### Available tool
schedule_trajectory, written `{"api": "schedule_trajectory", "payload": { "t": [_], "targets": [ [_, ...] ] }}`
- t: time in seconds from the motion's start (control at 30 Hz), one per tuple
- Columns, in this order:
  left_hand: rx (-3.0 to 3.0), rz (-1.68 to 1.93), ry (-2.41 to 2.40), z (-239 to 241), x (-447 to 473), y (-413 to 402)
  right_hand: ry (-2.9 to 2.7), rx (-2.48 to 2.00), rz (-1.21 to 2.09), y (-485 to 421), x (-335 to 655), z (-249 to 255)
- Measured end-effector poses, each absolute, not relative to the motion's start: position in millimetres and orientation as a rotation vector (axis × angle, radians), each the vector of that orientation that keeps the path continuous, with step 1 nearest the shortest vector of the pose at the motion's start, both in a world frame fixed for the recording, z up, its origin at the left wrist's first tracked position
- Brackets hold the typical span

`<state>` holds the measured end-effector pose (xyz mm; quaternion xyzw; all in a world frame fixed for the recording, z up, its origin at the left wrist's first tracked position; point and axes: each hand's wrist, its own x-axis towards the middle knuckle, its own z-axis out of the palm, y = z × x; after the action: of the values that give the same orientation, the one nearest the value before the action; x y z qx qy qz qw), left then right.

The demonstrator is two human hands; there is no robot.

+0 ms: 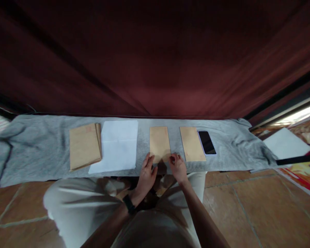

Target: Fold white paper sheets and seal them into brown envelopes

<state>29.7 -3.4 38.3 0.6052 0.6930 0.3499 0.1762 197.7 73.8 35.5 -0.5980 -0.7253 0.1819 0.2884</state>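
Note:
A brown envelope (pixel 159 142) lies lengthwise on the grey cloth (pixel 41 151) straight ahead of me. My left hand (pixel 147 174) rests at its near left corner, fingers stretched out and flat. My right hand (pixel 177 167) is at its near right corner, fingers curled in a pinch on the envelope's edge. A second brown envelope (pixel 192 144) lies just to the right. A stack of brown envelopes (pixel 84 146) sits further left, beside white sheets of paper (pixel 117 146).
A dark phone (pixel 207 142) lies by the second envelope. A dark red curtain (pixel 155 58) hangs behind the cloth. More white paper (pixel 285 143) and a colourful printed sheet (pixel 303 174) lie at the right. Tiled floor (pixel 248 213) surrounds my knees.

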Motion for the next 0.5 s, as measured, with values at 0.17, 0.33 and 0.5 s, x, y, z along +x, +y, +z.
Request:
{"api": "schedule_trajectory", "payload": {
  "t": [0.17, 0.33, 0.5],
  "targets": [
    [1.325, 1.221, 1.878, 34.0, 28.0, 8.7, -1.647, -1.473, 0.838, 78.2, 192.3, 37.1],
    [0.919, 1.301, 1.708, 48.9, 24.3, 17.1, -1.062, -1.310, 1.429, 74.6, 179.6, 40.6],
    [0.689, 1.300, 1.681, 63.4, 22.1, 16.4, -0.872, -1.193, 1.510, 73.0, 181.6, 49.9]
  ]
}}
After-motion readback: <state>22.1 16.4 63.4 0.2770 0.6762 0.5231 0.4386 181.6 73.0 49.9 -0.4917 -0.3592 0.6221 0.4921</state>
